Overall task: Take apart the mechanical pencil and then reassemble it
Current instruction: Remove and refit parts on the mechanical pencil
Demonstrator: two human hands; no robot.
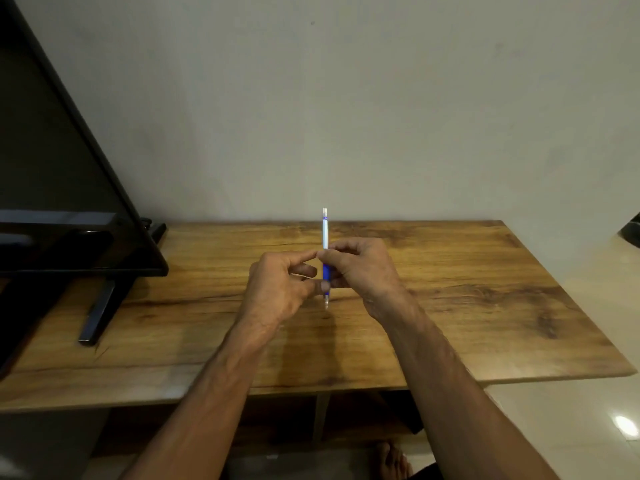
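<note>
Mechanical pencil (325, 233) stands upright: right hand (363, 268) grips its middle, left hand (277, 289) pinches just below, nearest the tip.

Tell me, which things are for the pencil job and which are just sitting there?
For the job: mechanical pencil, left hand and right hand, both holding it upright.
Just there: black screen, wooden table.

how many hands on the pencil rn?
2. Right hand grips the mechanical pencil at its blue grip; left hand pinches it lower, near the tip. Exact finger contact is partly hidden.
</note>
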